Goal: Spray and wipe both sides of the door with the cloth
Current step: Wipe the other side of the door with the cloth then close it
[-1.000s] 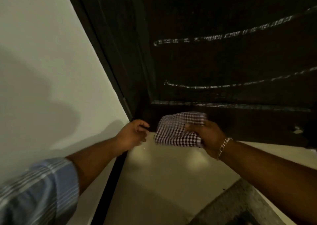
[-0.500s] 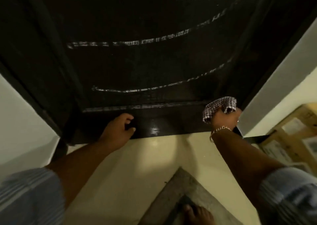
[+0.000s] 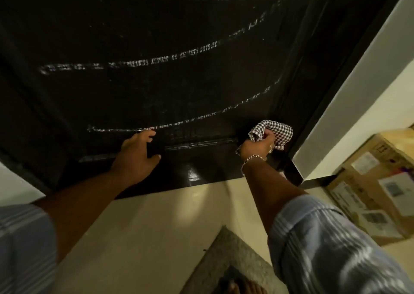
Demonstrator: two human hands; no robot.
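A dark, glossy door [image 3: 179, 81] fills the upper part of the head view, with pale streaks across its panels. My right hand [image 3: 257, 147] grips a bunched black-and-white checked cloth [image 3: 276, 133] and holds it against the door's lower right corner, close to the frame. My left hand [image 3: 136, 152] lies flat on the door's lower panel, fingers spread. No spray bottle is in view.
Cream floor [image 3: 156, 226] runs below the door. A grey doormat [image 3: 226, 262] lies at the bottom, with a bare foot [image 3: 244, 288] on it. Cardboard boxes [image 3: 376, 181] stand at the right by the white wall [image 3: 363, 74].
My right hand carried the cloth from the door's lower middle to its lower right corner. My left hand moved up onto the lower panel and spread flat. The view swung right.
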